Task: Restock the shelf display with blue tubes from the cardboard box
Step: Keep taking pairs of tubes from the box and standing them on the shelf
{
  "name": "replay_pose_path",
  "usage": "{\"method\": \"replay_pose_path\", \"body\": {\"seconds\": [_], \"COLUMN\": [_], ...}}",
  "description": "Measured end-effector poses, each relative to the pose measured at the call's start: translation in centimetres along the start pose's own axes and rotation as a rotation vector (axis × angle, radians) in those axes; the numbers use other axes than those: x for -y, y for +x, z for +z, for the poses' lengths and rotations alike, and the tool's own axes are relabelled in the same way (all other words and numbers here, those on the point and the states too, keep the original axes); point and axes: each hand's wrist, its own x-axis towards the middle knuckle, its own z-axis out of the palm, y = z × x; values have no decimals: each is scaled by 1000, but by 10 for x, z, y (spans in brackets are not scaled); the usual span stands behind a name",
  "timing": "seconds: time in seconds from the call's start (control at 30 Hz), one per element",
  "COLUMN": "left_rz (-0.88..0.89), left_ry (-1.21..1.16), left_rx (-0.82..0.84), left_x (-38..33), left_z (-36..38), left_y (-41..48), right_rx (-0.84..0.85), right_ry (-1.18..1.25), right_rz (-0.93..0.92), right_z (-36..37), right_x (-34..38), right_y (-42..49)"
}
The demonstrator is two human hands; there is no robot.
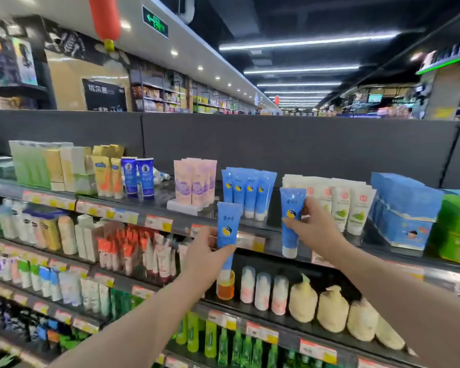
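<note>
**Two blue tubes in hand at the top shelf**

The dark top shelf (271, 229) carries a row of four light-blue plastic tubes with white caps (247, 193), standing cap-down between a cluster of pink tubes (194, 183) and a block of white tubes with green fruit labels (340, 204); the pink and white ones are too overlapped to count. Two dark-blue tubes (138, 177) stand further left. Each hand holds one more light-blue tube upright, in front of the shelf edge. The left hand (206, 252) has thumb and fingers closed around the left tube (228, 227). The right hand (318, 225) pinches the right tube (291, 216) at mid-height, just beside the standing row.
</note>
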Motion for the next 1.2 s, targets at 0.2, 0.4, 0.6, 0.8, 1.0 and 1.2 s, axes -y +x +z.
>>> {"method": "replay_pose_path", "body": {"seconds": [0.2,0.4,0.6,0.8,1.0,1.2], "left_rz": [67,79,144,143,157,145], "left_ry": [-6,-40,-102,-130,-148,-172], "left_rx": [-35,-28,2,98,179,248], "left_x": [-4,11,14,21,25,27], "left_z": [0,3,2,-4,-6,-3], "left_y": [78,124,164,193,210,214], "right_rx": [-88,-69,-67,-113,-126,-124], "right_ry": [-101,-125,-220,-275,-292,-307], "right_rz": [-55,-85,-50,37,81,79], "right_z": [16,40,63,76,81,83], "right_x": [-7,-19,-28,-26,-16,-14], "right_y": [77,122,138,141,138,137]}}
